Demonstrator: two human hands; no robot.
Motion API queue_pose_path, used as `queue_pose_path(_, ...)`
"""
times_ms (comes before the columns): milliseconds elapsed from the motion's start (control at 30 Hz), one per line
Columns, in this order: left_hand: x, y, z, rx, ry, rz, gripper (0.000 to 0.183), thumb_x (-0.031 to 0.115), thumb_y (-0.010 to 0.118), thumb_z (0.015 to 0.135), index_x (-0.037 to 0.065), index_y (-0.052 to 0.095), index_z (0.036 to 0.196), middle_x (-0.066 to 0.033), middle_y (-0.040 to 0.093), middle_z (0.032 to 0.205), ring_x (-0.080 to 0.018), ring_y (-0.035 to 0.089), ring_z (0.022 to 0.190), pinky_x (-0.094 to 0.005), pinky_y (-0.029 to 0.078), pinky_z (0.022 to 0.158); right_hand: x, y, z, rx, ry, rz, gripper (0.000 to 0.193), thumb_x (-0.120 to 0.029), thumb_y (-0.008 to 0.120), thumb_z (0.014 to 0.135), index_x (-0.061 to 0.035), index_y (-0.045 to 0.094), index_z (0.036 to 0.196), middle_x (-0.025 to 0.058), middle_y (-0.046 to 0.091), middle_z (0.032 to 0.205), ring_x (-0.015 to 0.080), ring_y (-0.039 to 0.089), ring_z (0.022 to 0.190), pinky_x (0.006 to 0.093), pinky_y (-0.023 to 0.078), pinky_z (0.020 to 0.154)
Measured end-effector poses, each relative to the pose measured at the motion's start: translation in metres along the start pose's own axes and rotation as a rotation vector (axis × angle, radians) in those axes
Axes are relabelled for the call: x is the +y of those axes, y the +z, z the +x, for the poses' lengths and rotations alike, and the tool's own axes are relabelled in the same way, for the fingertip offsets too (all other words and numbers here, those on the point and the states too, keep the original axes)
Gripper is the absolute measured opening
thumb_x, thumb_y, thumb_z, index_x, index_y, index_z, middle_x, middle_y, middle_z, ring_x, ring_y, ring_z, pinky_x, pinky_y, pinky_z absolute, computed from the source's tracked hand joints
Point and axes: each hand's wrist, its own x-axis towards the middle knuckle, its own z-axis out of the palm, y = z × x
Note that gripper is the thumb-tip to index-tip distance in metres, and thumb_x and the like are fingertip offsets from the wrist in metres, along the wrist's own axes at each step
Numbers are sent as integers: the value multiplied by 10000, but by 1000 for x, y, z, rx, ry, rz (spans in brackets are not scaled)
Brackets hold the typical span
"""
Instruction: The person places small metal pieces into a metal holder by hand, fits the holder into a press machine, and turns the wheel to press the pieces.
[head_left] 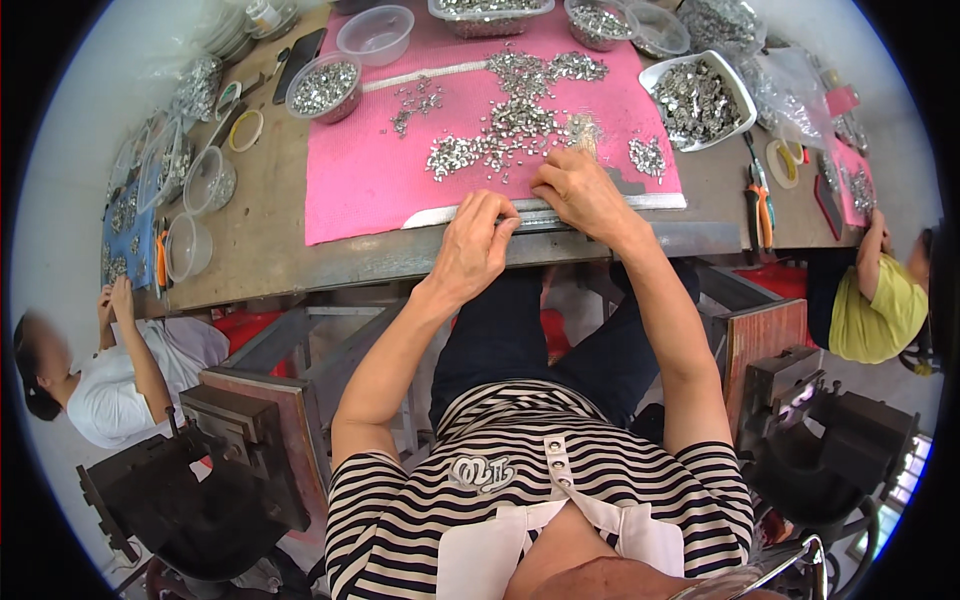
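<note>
At the front edge of the pink mat (350, 180), my left hand (475, 245) is closed, thumb and fingertips pinched together. My right hand (585, 197) is also closed in a pinch, a little farther away and to the right. Whatever their fingertips hold is too small or hidden to name. Between and below them a narrow silvery strip (545, 218) runs along the table's edge. Just beyond my fingers, small shiny metal pieces (520, 118) lie scattered in loose heaps on the mat. A separate small heap (647, 157) sits right of my right hand.
Clear bowls of metal pieces (325, 90) stand at the back, beside an empty clear bowl (376, 38). A white square tub (702, 100) of pieces and orange-handled pliers (760, 205) are on the right. People work at both sides, left (130, 370) and right (880, 300).
</note>
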Motion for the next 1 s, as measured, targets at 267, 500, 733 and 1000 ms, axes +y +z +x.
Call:
queue_pose_path(267,15,-1,2,-8,142,305,113,11,677,869,-7,591,940,-131,585,875,-329,587,839,-419,483,770,-1,-3,-1,-45,122,52,98,-100,699,831,-17,648,845,154,626,867,358,627,865,470,477,780)
queue_pose_path(500,9,0,-4,74,214,298,102,48,708,862,22,650,942,-95,634,899,-303,598,811,-409,490,772,-3,-3,-3,15,104,36,111,-85,696,822,2,630,836,171,622,816,383,634,808,489,499,720)
queue_pose_path(733,-25,-11,32,49,156,356,154,119,721,854,113,747,1006,-43,630,894,-251,585,920,-414,404,889,-24,-11,-5,38,277,378,116,-39,704,864,25,623,918,152,650,801,311,682,802,407,522,718)
queue_pose_path(1000,-37,-15,52,-65,212,412,91,197,751,845,122,738,894,-19,611,889,-232,573,954,-440,369,942,-45,5,-29,96,156,354,104,0,688,877,6,619,954,124,642,936,301,628,875,389,485,779)
